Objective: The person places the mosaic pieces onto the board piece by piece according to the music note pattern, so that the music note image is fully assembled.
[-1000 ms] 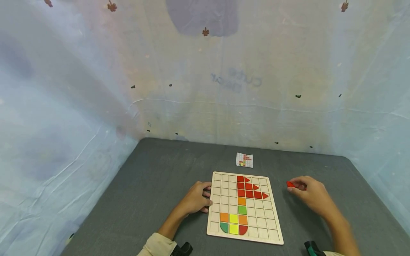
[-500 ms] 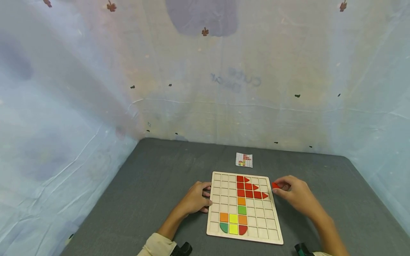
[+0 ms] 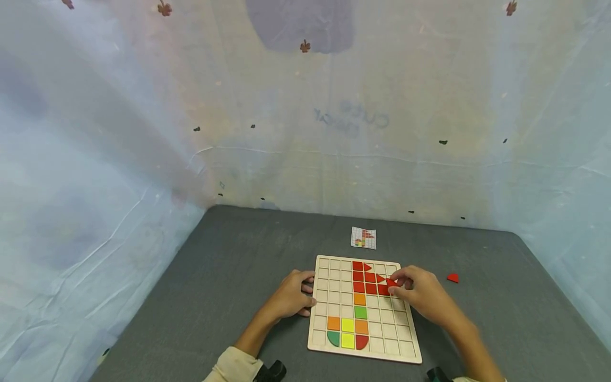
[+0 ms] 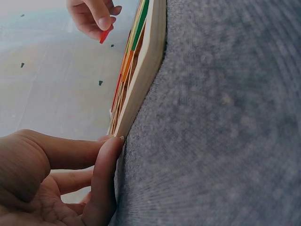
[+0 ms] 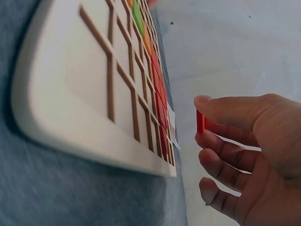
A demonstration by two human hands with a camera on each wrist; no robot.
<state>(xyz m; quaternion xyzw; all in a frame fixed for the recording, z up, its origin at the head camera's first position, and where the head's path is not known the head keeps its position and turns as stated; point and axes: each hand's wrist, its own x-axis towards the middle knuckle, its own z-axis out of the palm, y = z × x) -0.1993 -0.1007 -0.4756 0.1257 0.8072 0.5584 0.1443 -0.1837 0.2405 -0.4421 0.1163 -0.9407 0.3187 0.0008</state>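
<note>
A pale wooden grid board (image 3: 401,334) lies on the dark table, its cells partly filled with red, orange, green, yellow and teal pieces. My left hand (image 3: 289,296) holds the board's left edge with thumb and fingertips. Over the board's upper right part, my right hand (image 3: 422,293) pinches a small flat red piece (image 3: 391,282) between thumb and fingertip. In the right wrist view the red piece (image 5: 201,121) is seen edge-on, apart from the board, so its shape is hard to tell. Red squares (image 3: 371,288) and triangles (image 3: 367,267) fill three rows near it.
A small printed card (image 3: 364,238) with a coloured grid pattern lies behind the board. To the right, a loose red piece with a rounded edge (image 3: 453,277) rests on the dark table (image 3: 238,254). A light patterned sheet (image 3: 305,175) hangs behind and at the sides.
My right hand has moved left from the table to above the board, carrying the red piece. The loose red piece at right has come into view. My left hand stays put.
</note>
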